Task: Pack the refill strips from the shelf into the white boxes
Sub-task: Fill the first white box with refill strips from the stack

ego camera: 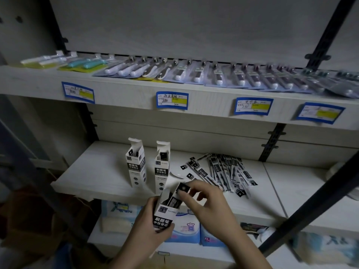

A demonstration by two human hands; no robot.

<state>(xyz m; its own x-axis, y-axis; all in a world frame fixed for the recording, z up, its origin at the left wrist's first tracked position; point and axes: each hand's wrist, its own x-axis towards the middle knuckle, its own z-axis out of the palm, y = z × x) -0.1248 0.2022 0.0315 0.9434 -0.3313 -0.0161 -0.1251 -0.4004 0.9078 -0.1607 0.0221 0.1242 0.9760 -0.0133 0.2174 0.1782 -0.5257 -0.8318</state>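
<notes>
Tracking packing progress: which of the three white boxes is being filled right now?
The box gripped by the left hand, while the right hand pushes strips in. The other two boxes stand untouched on the shelf.

"刷题笔 中性替芯" on held white box

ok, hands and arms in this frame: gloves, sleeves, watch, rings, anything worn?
Nothing worn that shows. The left hand and right hand are bare: no gloves, no rings visible. Both forearms are bare down to the frame's lower edge, with no sleeve cuff, watch or band in view. The light is dim, so fine marks cannot be told.
</notes>
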